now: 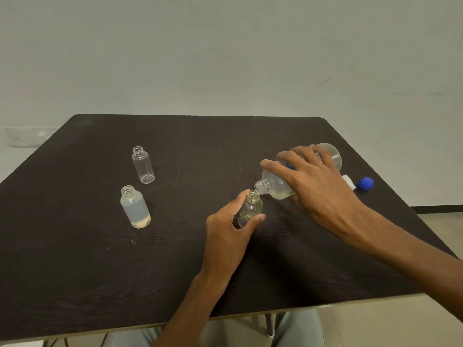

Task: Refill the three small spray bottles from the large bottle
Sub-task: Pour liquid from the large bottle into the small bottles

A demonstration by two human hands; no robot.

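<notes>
Dark table (100, 271): clear large bottle (278, 184) tilted over uncapped small bottle (251, 207).

"What did the person have on?"

"Nothing on the arms: both forearms were bare to the frame's edge, no sleeves in view. The left hand (226, 229) and right hand (318, 186) carried no rings, no watch, no gloves."

"And lower down?"

"Light grey-blue trousers (300, 329) showed at the knees, plain fabric, no visible pattern or markings."
</notes>
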